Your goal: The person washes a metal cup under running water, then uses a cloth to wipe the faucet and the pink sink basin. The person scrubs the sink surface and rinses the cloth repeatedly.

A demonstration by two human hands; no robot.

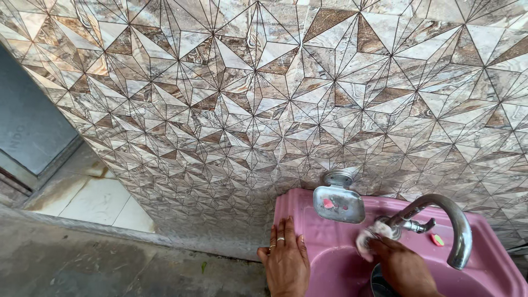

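Head view, looking down at a pink basin point(498, 258) set against a wall point(264, 93) tiled in brown and cream triangles.

Left hand point(286, 258): flat on the basin's left rim, palm down, fingers lying close together and pointing at the wall. Ring on one finger. It holds nothing; the flat set suggests it is propping the person over the basin.

Right hand point(401, 267): reaching in to the base of the tap point(448, 220). Fingers bunched around a white pad point(369, 239), probably a scrubber or cloth, pressed against the metal where the tap meets the basin. Pad sits between the fingertips and the tap base, touching both. The grip looks firm, as for rubbing.

Tap: chrome, arched spout curving over to the right and down; small side handle just right of its base.

Soap dish point(338, 204): chrome, fixed to the wall just above the back rim, left of the tap. Small pink sliver of soap in it.

Small red-and-green bit point(437, 240) lies on the back rim under the spout; cannot tell what it is.

Left of the basin: grey floor point(82, 258), pale tiles point(93, 201) beyond, a dark door point(27, 132) at the far left edge.
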